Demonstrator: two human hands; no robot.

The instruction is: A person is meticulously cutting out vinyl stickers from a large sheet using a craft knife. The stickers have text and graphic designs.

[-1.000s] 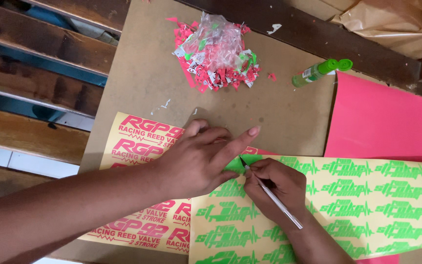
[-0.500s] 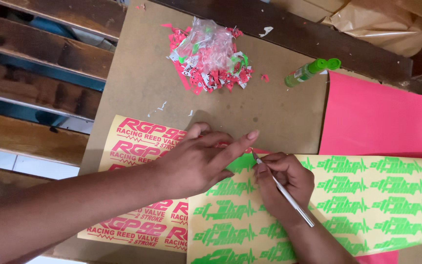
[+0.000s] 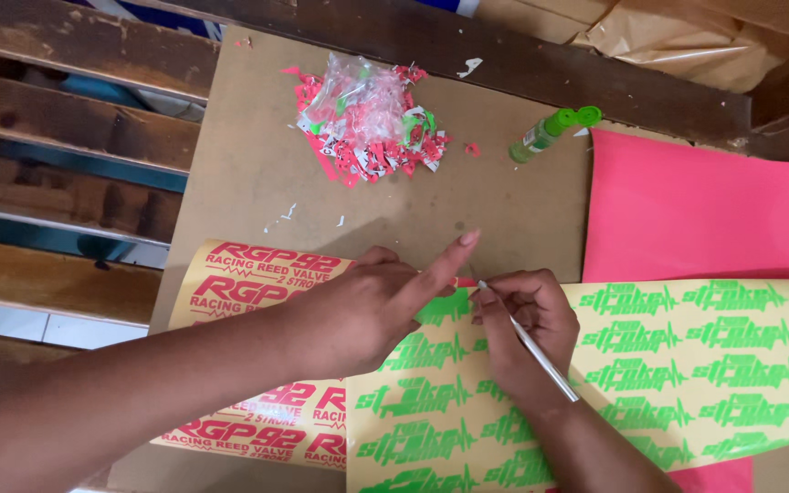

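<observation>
Both hands (image 3: 440,315) on green sticker sheet (image 3: 687,356)

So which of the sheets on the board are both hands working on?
The yellow sheet with green lettering: left hand presses it, right hand holds a thin tool. The red-lettered sheet lies underneath; the plain pink sheet lies untouched.

Brown board (image 3: 257,173) as worktop over dark wooden slats (image 3: 57,110); crumpled brown paper (image 3: 678,41) top right.
</observation>
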